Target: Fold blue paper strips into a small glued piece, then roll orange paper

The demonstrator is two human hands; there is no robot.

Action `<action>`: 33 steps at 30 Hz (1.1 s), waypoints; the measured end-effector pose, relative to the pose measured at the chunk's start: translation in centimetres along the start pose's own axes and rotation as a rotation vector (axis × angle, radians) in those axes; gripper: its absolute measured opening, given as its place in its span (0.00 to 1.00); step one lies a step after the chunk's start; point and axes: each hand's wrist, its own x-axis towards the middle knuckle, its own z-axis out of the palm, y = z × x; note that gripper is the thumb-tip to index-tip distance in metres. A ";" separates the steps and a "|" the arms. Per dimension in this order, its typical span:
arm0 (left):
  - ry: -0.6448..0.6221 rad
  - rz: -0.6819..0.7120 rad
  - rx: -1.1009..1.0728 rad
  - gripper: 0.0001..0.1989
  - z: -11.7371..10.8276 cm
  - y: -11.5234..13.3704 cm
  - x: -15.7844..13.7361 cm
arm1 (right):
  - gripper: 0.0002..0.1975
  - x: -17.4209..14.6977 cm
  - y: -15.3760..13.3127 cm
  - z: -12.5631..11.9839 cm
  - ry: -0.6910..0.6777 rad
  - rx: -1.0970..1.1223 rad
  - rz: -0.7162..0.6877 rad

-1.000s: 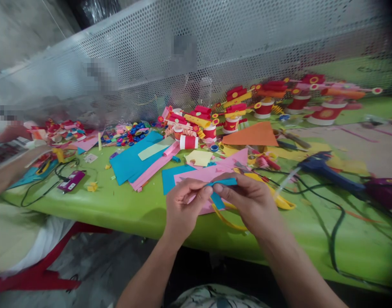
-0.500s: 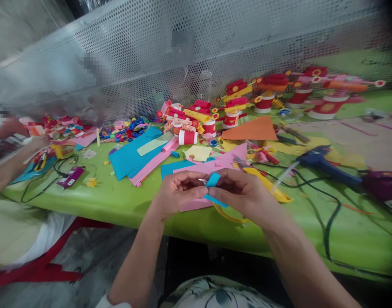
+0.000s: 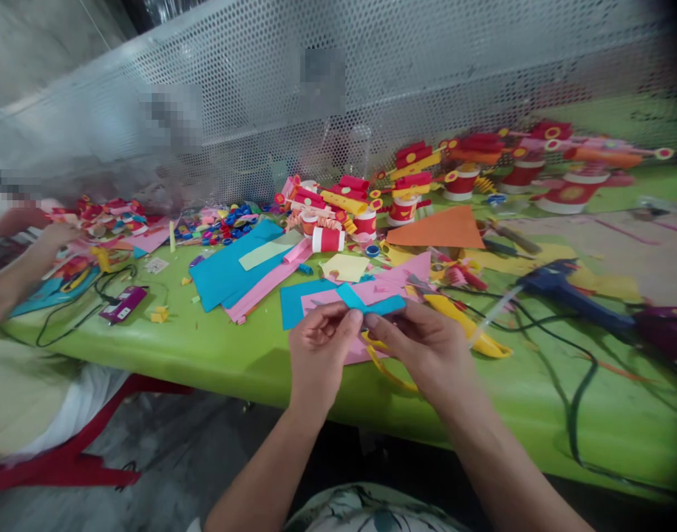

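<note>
A narrow strip of blue paper (image 3: 387, 305) is pinched between my two hands above the front part of the table. It is bent, with one arm slanting up to the left and the other lying to the right. My left hand (image 3: 323, 351) has thumb and fingers closed on the strip near the bend. Thumb to thumb with it, my right hand (image 3: 430, 349) grips the right-hand part, whose end is hidden by the fingers. Pink paper (image 3: 408, 270) and a larger blue sheet (image 3: 291, 307) lie just beyond my hands, and a yellow strip (image 3: 391, 373) curls beneath them.
Right of my hands are yellow-handled scissors (image 3: 471, 329) and a blue glue gun (image 3: 585, 295) with a dark cable (image 3: 576, 414). Paper-cup models (image 3: 402, 210) line the mesh panel (image 3: 250, 125). A co-worker's arm (image 3: 17, 277) reaches in at left, near a purple box (image 3: 123, 304).
The blue strip has turned: its upper arm now leans left and the other lies flatter. My left fingers have shifted around it, and no silver glint shows in them now.
</note>
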 end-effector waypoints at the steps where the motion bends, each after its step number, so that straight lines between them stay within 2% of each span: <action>1: -0.046 -0.021 0.007 0.08 -0.2 0.2 0.1 | 0.11 0.1 -0.1 -0.2 -0.012 -0.030 -0.004; 5: -0.152 -0.103 0.072 0.09 -1.0 0.9 0.9 | 0.12 0.2 -0.1 -0.8 -0.052 -0.160 -0.009; 8: -0.127 -0.160 0.034 0.09 -1.1 1.1 1.2 | 0.10 0.0 0.2 -0.6 -0.041 -0.206 -0.034; 13: -0.069 -0.298 -0.160 0.08 -0.7 0.8 1.4 | 0.07 -0.6 0.6 0.2 0.098 -0.296 -0.179; 17: -0.084 -0.363 -0.249 0.09 -0.7 0.8 1.6 | 0.07 -0.7 1.0 0.2 0.093 -0.302 -0.225; 23: -0.069 -0.333 -0.178 0.11 -0.7 0.7 1.7 | 0.05 -0.3 1.2 -0.1 0.064 -0.246 -0.260; 28: -0.056 -0.305 -0.151 0.12 -0.5 0.7 1.6 | 0.07 0.0 0.3 -0.3 0.012 -0.374 -0.410; 33: -0.048 -0.317 -0.176 0.12 -0.5 0.8 1.7 | 0.12 0.3 0.1 -0.9 -0.023 -0.552 -0.623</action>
